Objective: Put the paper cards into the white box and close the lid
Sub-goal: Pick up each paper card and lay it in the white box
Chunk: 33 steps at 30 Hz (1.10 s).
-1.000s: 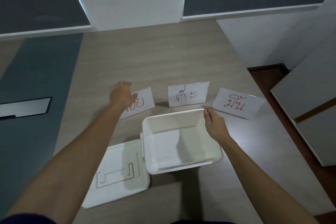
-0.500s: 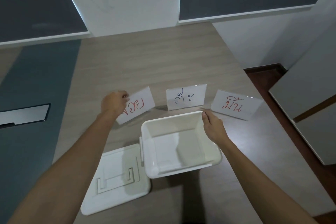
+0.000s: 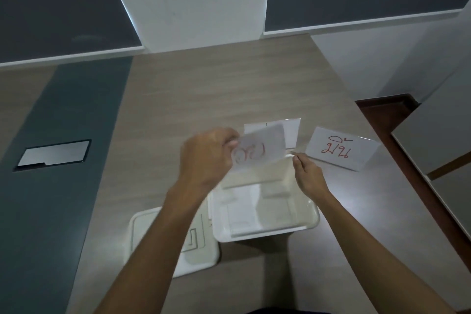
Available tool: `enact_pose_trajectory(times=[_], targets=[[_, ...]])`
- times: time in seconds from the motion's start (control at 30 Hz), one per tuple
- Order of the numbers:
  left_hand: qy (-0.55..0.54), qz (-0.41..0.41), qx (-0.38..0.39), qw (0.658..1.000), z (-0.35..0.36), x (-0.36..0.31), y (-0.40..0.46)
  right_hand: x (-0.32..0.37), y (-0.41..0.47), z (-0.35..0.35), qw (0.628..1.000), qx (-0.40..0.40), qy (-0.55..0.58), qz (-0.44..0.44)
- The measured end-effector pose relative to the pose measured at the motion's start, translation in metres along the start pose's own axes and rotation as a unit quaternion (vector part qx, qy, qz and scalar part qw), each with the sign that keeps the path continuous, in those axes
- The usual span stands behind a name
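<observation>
Over the wooden desk (image 3: 204, 99) my left grip (image 3: 206, 158) pinches one paper card (image 3: 257, 153) above the white box (image 3: 267, 214) (right grip (image 3: 308, 173) closed on its rim), and this thin card may slip outside.

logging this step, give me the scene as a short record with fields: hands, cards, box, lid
left hand: holds a blurred card above the far rim of the white box
right hand: at the box's far right corner
middle card: on the table, partly hidden behind the held card
right card: on the table, right of the box
box: open, no card inside
lid: off, flat on the table left of the box
</observation>
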<state>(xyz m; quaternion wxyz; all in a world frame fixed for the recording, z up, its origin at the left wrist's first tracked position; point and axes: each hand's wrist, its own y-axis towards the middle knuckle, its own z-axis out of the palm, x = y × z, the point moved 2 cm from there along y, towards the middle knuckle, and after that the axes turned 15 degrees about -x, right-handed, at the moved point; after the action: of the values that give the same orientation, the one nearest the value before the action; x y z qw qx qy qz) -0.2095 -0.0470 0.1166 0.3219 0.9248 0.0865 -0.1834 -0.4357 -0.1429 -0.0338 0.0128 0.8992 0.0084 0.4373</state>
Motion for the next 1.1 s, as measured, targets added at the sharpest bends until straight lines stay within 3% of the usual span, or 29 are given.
enact_pose_trajectory(times=[0.33, 0.53, 0.73, 1.1], targets=[[0.025, 0.016, 0.199, 0.98, 0.075, -0.012, -0.094, 0.001, 0.0, 0.0, 1.0, 0.001, 0.007, 0.02], [0.041, 0.019, 0.275, 0.96, 0.089, -0.016, -0.116, 0.001, -0.001, -0.002, 1.0, 0.001, 0.009, 0.018], [0.023, 0.016, 0.316, 0.948, 0.092, -0.018, -0.125, 0.001, 0.0, -0.003, 1.0, 0.002, 0.009, 0.018], [-0.037, -0.064, 0.337, 0.939, 0.087, -0.013, -0.129, -0.002, 0.0, -0.001, 1.0, 0.001, 0.005, 0.018]])
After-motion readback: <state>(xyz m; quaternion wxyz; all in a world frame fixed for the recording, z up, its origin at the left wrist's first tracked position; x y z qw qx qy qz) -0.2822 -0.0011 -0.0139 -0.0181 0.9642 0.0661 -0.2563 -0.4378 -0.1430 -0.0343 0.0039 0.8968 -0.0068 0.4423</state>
